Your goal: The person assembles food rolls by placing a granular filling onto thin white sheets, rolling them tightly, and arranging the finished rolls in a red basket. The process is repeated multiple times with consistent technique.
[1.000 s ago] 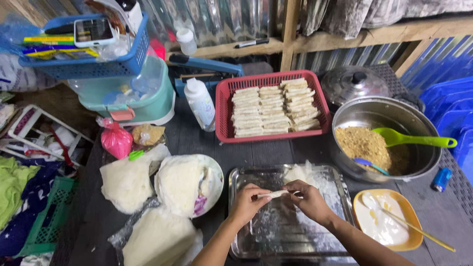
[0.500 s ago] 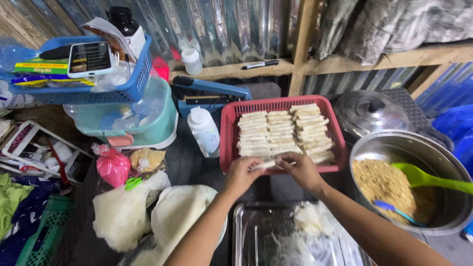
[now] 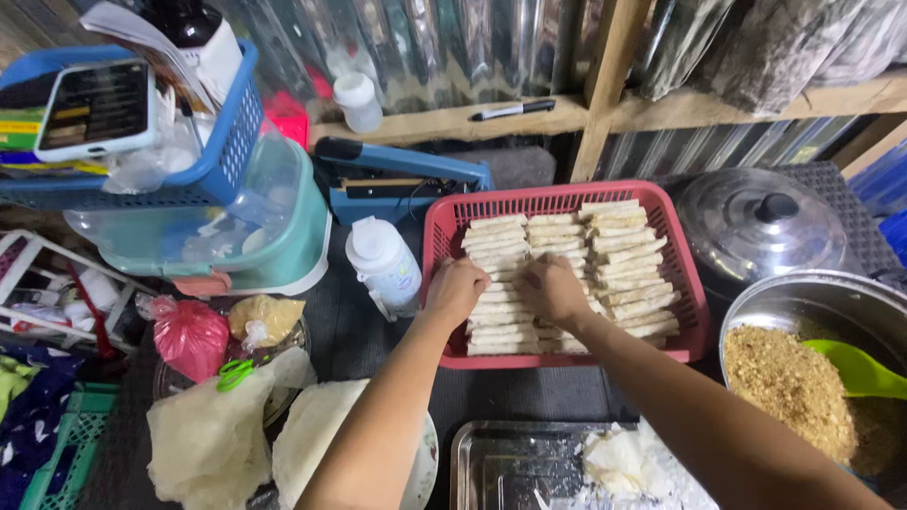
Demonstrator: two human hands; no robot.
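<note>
A green spoon (image 3: 855, 370) lies in the crumb-filled metal bowl (image 3: 756, 307) at right. Far left, a phone (image 3: 97, 108) rests on the blue basket (image 3: 222, 142).

- A corrugated metal wall (image 3: 444, 47) runs behind everything, grey and shiny, catching streaks of light.
- A wooden ledge (image 3: 453, 121) crosses the wall; a black marker (image 3: 513, 110) and a small white jar (image 3: 358, 102) rest on it.
- A wooden post (image 3: 605, 85) rises from the ledge, right of the marker.
- Right of the post, a wooden shelf (image 3: 803, 99) carries grey bundles (image 3: 756, 42).
- Below the ledge, the dark table (image 3: 529, 392) has a woven, mesh-like surface.
- Far left of the ledge, below it, a white wire rack (image 3: 38, 283) stands beside the table.
- Light is even and soft, with no hard shadows.
</note>
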